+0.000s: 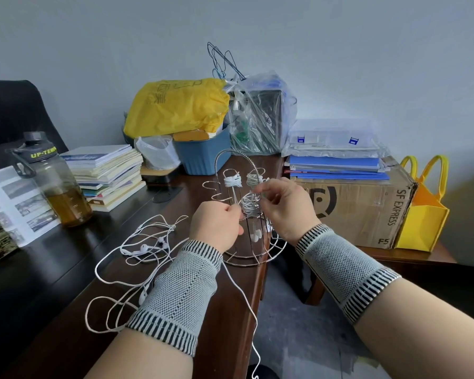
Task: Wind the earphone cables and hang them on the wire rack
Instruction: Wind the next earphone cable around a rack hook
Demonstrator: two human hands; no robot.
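Two cable bundles (pixel 232 180) hung on wire rack (pixel 255 258); third pinched by left hand (pixel 216 222) and right hand (pixel 285 206); loose earphones (pixel 145 247) left unwound.

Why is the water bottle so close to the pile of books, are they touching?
Cannot tell. In the head view the water bottle overlaps the pile of books, hiding any gap or contact between them.

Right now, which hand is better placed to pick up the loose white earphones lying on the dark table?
The left hand: the loose white earphones lie just to its left, while the right hand is beyond the silver wire rack.
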